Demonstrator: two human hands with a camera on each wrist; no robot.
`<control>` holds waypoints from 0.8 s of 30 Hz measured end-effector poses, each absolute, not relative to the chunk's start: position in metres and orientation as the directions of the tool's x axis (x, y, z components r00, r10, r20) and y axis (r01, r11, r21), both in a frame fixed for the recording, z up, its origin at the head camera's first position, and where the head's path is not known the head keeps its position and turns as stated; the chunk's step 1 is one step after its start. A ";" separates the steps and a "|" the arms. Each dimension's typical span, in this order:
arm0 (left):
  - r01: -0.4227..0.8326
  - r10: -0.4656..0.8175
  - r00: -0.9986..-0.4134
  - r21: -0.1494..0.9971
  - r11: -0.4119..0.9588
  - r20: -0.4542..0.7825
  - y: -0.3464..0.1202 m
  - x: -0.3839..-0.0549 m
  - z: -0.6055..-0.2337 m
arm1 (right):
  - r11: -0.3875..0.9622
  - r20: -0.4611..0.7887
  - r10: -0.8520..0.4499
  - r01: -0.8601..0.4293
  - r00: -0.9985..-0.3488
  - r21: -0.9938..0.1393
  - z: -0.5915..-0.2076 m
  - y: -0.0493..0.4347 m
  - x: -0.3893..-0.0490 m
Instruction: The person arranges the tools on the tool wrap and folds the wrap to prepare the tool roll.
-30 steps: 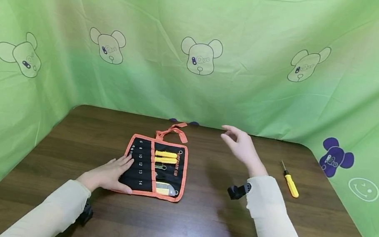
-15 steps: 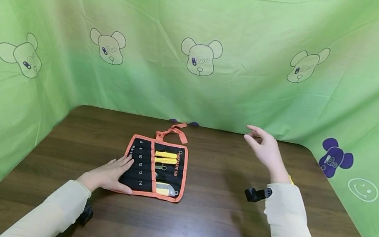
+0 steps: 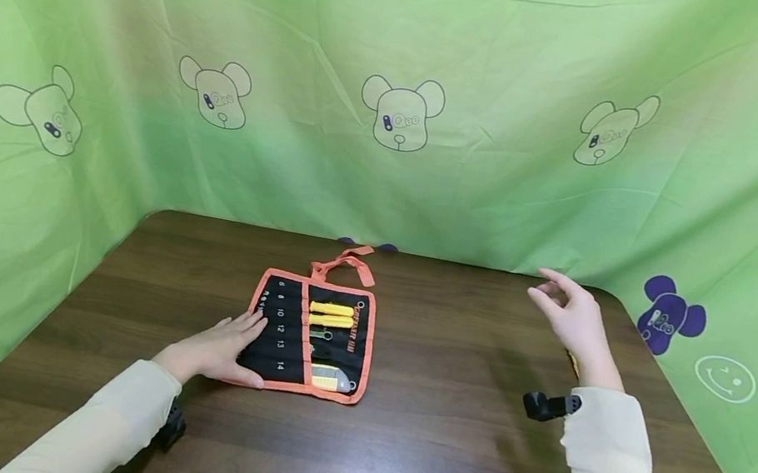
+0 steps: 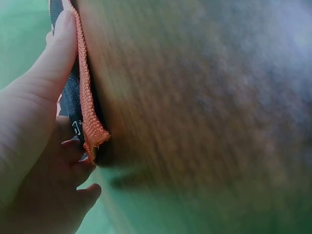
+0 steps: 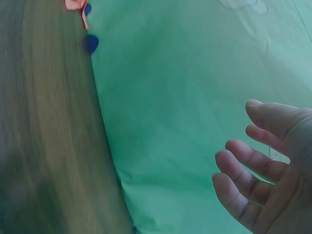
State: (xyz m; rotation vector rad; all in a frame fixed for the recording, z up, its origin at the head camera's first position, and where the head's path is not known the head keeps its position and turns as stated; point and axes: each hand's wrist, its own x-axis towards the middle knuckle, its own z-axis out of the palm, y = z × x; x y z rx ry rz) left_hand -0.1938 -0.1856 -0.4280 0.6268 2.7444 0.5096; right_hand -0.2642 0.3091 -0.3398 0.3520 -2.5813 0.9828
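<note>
A black tool pouch (image 3: 279,329) with orange edging lies unrolled on the table, left of centre. My left hand (image 3: 215,347) rests flat on its left side, fingers spread. In the left wrist view the thumb lies along the pouch's orange edging (image 4: 85,87). Two yellow handles (image 3: 331,319), a small wrench end (image 3: 322,335) and a utility knife (image 3: 328,378) stick out of the pouch's pockets. My right hand (image 3: 579,327) hangs in the air at the far right, loosely bent and holding nothing. Behind its wrist a yellow screwdriver (image 3: 573,363) is mostly hidden.
Orange ties (image 3: 346,265) trail from the pouch toward the back of the brown wooden table (image 3: 400,460). A green printed cloth (image 3: 491,121) hangs along the table's back and sides.
The right hand has moved right, away from the pouch, and its arm now covers most of the screwdriver that lay in full view. My left hand and the pouch have stayed put.
</note>
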 end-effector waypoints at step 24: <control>0.355 0.458 -0.866 0.400 0.845 -0.200 -0.185 -0.193 -0.428 | 0.781 0.273 0.028 -0.149 -0.962 -0.607 -0.397 0.388 -0.244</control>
